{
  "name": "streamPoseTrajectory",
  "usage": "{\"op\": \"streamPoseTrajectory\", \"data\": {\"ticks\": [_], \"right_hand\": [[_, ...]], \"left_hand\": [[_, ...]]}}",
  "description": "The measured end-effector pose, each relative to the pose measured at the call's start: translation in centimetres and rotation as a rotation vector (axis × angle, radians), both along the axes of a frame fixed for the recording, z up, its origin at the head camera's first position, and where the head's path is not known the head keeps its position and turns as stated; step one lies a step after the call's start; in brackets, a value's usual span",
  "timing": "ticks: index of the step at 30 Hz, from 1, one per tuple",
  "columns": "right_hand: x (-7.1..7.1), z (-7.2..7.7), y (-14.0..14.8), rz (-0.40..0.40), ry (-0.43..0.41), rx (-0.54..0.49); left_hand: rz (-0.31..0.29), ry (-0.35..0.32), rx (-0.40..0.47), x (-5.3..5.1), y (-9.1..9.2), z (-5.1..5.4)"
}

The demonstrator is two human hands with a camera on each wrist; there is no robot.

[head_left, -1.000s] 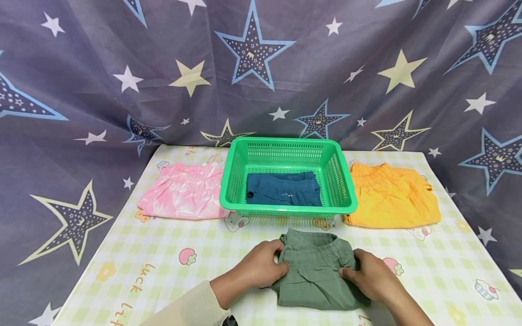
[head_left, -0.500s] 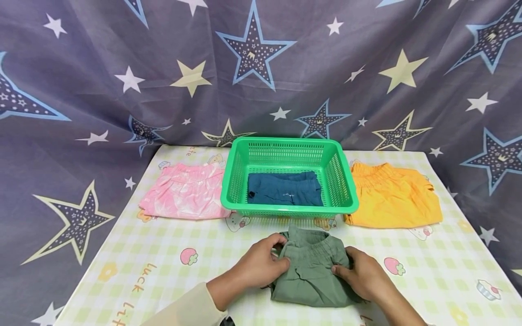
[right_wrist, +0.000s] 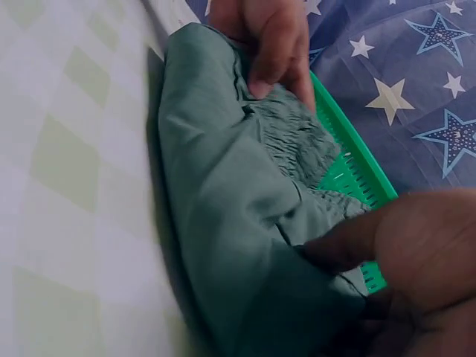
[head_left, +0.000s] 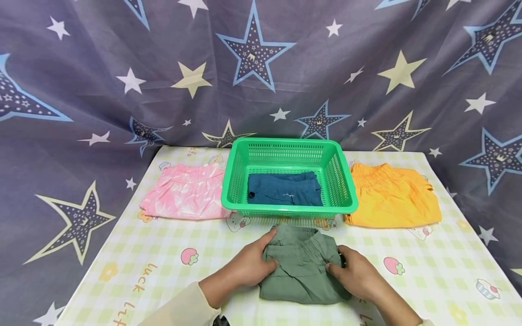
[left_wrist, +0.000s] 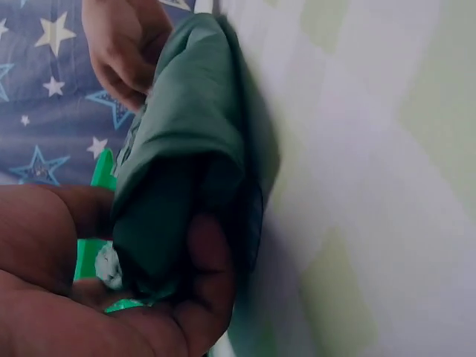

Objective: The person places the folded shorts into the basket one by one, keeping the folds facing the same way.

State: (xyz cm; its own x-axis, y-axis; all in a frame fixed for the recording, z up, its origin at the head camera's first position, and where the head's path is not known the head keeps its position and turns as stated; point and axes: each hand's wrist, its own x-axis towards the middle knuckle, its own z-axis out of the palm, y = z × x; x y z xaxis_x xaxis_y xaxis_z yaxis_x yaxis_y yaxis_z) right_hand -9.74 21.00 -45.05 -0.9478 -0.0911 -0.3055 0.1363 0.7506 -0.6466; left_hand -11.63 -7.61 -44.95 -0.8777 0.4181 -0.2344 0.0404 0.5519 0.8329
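Observation:
Dark green shorts [head_left: 299, 271] with a gathered elastic waistband lie folded at the front of the table, waistband toward the basket. My left hand [head_left: 248, 265] grips their left side, thumb on top; in the left wrist view its fingers [left_wrist: 208, 253] curl into the folded edge. On the opposite side my right hand [head_left: 359, 274] pinches the cloth, with the thumb above and the other fingers partly hidden beneath. Behind the shorts stands a green plastic basket [head_left: 289, 209], holding folded dark blue shorts [head_left: 284, 189].
Pink shorts [head_left: 185, 192] lie flat left of the basket. Orange shorts [head_left: 391, 197] lie to its right, close against it. A checked cloth [head_left: 163, 253] covers the table, and a grey star-printed curtain [head_left: 163, 50] hangs behind.
Both hands have shifted left, carrying the green shorts slightly left and a little toward the basket. The basket and the other shorts stay in place.

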Motion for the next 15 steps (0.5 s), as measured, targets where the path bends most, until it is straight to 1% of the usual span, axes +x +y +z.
{"op": "streamPoseTrajectory", "data": {"ticks": [4,7,10,12,14,15], "right_hand": [[-0.1,-0.1,0.0,-0.029,-0.023,-0.071],[0.0,-0.2,0.1,-0.057,-0.042,-0.116],[0.0,-0.4,0.1,-0.081,-0.045,-0.145],[0.0,-0.5,0.0,-0.081,-0.036,-0.162],[0.0,-0.6,-0.3,-0.071,-0.027,-0.184],[0.0,-0.7,-0.4,-0.060,-0.025,-0.201]], "left_hand": [[0.079,0.016,-0.032,-0.4,-0.6,-0.5],[0.120,-0.010,-0.047,-0.6,-1.1,-0.9],[0.122,-0.070,-0.024,-0.7,-1.5,-1.0],[0.111,-0.089,-0.010,-0.7,-1.7,-0.9],[0.099,-0.085,-0.007,-0.7,-1.9,-0.8],[0.096,-0.072,-0.018,-0.7,-2.0,-0.8]]}}
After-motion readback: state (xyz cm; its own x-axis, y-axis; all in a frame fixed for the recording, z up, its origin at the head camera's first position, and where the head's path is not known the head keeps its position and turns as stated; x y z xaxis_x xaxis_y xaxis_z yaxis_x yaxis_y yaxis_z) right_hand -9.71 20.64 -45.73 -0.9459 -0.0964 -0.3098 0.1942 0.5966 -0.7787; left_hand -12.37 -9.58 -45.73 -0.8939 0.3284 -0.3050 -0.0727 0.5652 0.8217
